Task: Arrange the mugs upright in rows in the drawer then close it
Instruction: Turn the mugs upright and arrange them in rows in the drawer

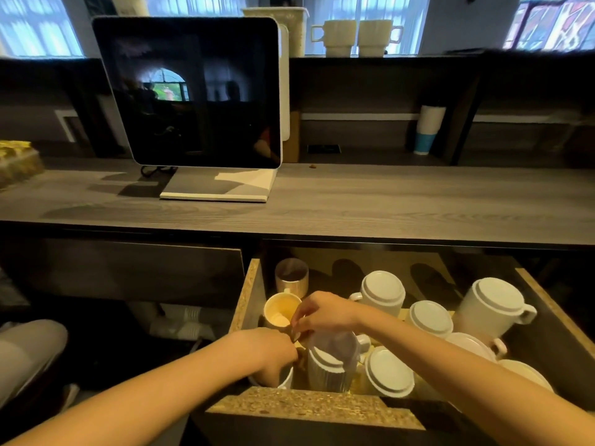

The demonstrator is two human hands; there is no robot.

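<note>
Single head-worn wide-angle view, facing forward and down, close above open drawer (244,304), counter (354,201) beyond

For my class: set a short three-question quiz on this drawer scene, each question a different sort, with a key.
1. True or false: the drawer is closed.
2. The white mugs on the drawer's right stand: A upright, B upside down, C on their sides.
3. Fill in: on the counter stands a dark-screened ____.
Key: 1 false; 2 B; 3 monitor.
</note>
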